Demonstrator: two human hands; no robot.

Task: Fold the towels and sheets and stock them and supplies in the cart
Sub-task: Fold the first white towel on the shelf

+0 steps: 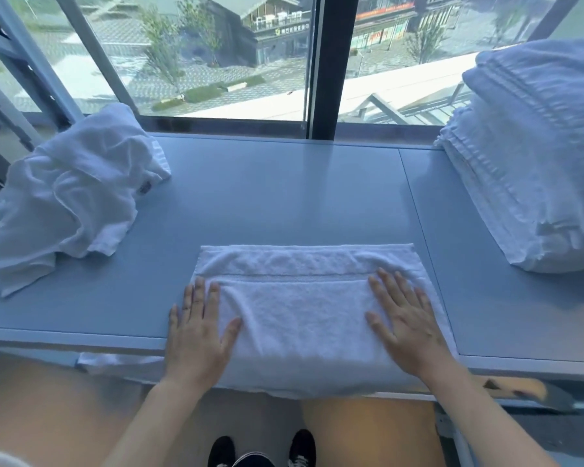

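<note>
You stand at a pale blue-grey tabletop (284,183) that runs wall to wall under a large window (216,55). A seam splits its surface on your right side. A thick dark mullion (334,62) divides the glass, and slanted grey beams (91,52) cross it on your left. Daylight comes in through the panes; outside you look down on trees, a paved square and low buildings. Below the tabletop's near edge the floor (48,416) looks warm tan.

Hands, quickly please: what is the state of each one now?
Left hand: open, flat, pressing the left end of the folded towel.
Right hand: open, flat, pressing the towel's right end.
</note>
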